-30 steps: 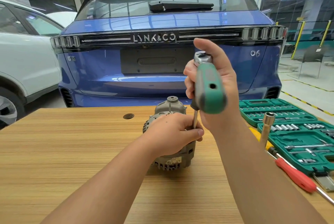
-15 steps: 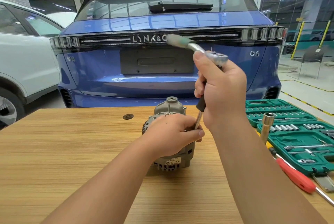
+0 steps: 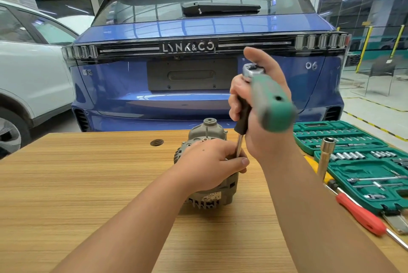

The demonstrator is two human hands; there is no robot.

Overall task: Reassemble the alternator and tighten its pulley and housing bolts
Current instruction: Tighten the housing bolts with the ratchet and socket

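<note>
Gripping ratchet (image 3: 268, 100), right hand (image 3: 262, 105) raised

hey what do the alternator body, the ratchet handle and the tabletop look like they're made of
Alternator: looks like cast metal, probably aluminium; dull grey, matte, with moulded fins and vents.
Ratchet: shiny chromed steel head, while the green grip looks like matte plastic or rubber; motion blur leaves that open.
Table: light wood grain in very even streaks, so likely laminate or veneer rather than solid wood.
</note>
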